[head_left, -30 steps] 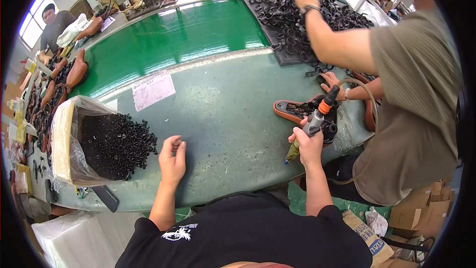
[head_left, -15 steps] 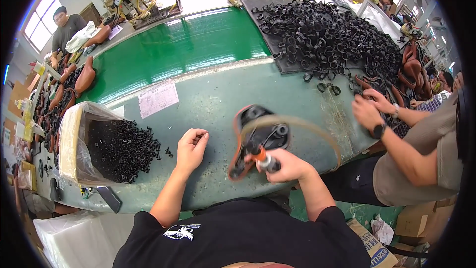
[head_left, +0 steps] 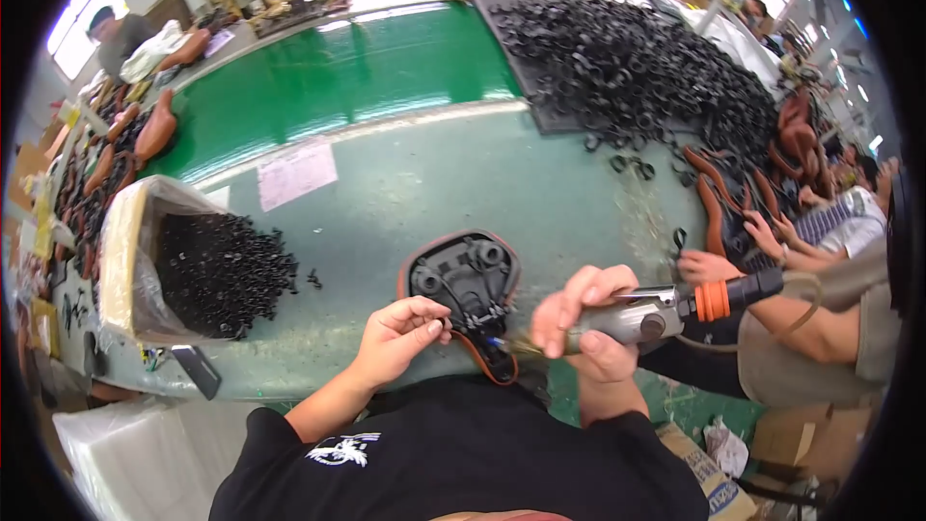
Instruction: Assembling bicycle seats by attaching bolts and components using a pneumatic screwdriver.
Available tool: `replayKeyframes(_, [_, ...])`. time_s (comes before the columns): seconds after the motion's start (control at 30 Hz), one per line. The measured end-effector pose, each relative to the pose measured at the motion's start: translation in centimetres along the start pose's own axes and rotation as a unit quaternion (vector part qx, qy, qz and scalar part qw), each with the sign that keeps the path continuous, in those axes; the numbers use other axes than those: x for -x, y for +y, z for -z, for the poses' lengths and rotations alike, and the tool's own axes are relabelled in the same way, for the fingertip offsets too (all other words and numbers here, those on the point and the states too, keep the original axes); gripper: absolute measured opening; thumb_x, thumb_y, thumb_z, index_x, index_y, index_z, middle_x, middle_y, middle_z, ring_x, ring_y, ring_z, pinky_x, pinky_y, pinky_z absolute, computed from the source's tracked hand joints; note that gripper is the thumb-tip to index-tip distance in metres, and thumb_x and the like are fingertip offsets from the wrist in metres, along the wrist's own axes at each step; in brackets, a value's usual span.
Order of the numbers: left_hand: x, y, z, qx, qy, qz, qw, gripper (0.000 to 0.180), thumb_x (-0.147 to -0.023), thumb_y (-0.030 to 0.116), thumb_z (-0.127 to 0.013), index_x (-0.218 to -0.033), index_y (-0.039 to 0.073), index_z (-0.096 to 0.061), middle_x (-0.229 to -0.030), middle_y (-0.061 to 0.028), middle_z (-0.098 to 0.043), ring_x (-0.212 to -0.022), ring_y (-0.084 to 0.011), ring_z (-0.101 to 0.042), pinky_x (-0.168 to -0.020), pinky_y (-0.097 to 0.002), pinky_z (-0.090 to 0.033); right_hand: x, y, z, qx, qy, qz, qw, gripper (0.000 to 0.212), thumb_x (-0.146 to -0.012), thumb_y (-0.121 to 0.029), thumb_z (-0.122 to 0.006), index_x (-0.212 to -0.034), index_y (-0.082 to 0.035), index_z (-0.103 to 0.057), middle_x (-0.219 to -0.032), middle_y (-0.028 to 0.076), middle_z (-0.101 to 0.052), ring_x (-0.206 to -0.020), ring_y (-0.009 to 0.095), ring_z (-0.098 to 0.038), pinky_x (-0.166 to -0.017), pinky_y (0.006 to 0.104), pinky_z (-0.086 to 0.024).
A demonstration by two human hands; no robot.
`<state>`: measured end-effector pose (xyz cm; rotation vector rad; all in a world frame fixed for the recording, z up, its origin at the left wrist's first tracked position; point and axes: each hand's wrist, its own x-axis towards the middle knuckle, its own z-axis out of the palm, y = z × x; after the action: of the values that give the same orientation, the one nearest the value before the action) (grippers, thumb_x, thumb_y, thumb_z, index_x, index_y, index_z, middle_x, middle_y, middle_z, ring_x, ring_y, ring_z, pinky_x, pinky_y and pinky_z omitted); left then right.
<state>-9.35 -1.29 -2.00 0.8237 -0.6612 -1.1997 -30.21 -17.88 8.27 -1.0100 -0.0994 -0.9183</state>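
At six o'clock on the worktop lies a saddle, black underside up. The left hand pinches its edge; the right hand wraps a power screwdriver, tip at the narrow end. Steadying the saddle and keeping the tip square should help. A pale paper label sits at eleven o'clock, a plastic-lined carton of black parts at nine.

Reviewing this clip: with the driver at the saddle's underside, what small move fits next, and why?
Probably press the powered screwdriver straight into the saddle at its narrow end. The right hand holds its tip there, and the left hand steadies the upturned saddle at the table edge.
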Motion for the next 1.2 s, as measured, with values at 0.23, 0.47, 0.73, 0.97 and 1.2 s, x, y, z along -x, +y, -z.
replayKeyframes(0.23, [1.7,-2.1,-1.3,0.19,-0.003,-0.012,0.982,0.021,-0.105,0.003,-0.07,-0.124,-0.005,-0.073,-0.118,-0.0166,-0.069,-0.094,-0.0255,-0.074,-0.084,-0.0392,-0.062,-1.5,0.8,-3.5,0.027,-0.134,0.08,0.987,0.037,-0.094,0.011,-0.06,-0.126,-0.006,-0.051,-0.108,0.017,-0.063,-0.086,0.022,-0.069,-0.08,0.0403,-0.06])
replayKeyframes(0.47, [2.6,-4.4,0.9,0.049,0.015,-0.096,0.994,0.02,-0.096,0.0,-0.078,-0.116,-0.006,-0.077,-0.116,-0.0172,-0.07,-0.105,-0.0244,-0.068,-0.093,-0.0373,-0.055,-0.7,2.1,-3.5,0.089,-0.108,0.039,0.989,0.039,-0.095,0.012,-0.063,-0.126,-0.009,-0.051,-0.109,0.017,-0.063,-0.086,0.024,-0.071,-0.078,0.0387,-0.062])
replayKeyframes(0.73, [0.9,-0.3,-0.6,-0.114,-0.028,-0.051,0.992,0.03,-0.111,0.021,-0.062,-0.12,-0.007,-0.069,-0.108,-0.0137,-0.071,-0.089,-0.0209,-0.07,-0.084,-0.0367,-0.055,-1.5,2.3,-2.9,0.059,-0.165,0.085,0.981,0.027,-0.097,0.003,-0.065,-0.119,-0.005,-0.051,-0.111,0.019,-0.066,-0.082,0.026,-0.073,-0.075,0.0431,-0.062])
replayKeyframes(0.97, [-1.4,1.2,4.2,-0.58,0.097,-0.287,0.756,0.071,-0.079,0.013,-0.089,-0.141,-0.004,-0.06,-0.133,-0.0226,-0.066,-0.125,-0.0405,-0.064,-0.107,-0.047,-0.051,-3.1,1.9,-1.9,0.179,-0.156,0.128,0.963,0.026,-0.1,-0.01,-0.066,-0.12,-0.007,-0.05,-0.108,0.014,-0.06,-0.071,0.021,-0.068,-0.07,0.0408,-0.057])
replayKeyframes(1.2, [-4.5,-1.7,3.2,-0.599,0.111,-0.284,0.741,0.069,-0.072,0.013,-0.094,-0.134,0.003,-0.066,-0.123,-0.0188,-0.071,-0.113,-0.0396,-0.07,-0.095,-0.0454,-0.059,-3.4,3.5,-2.1,0.209,-0.112,0.039,0.971,0.025,-0.104,-0.013,-0.067,-0.123,-0.011,-0.05,-0.109,0.014,-0.06,-0.079,0.023,-0.065,-0.078,0.0465,-0.056])
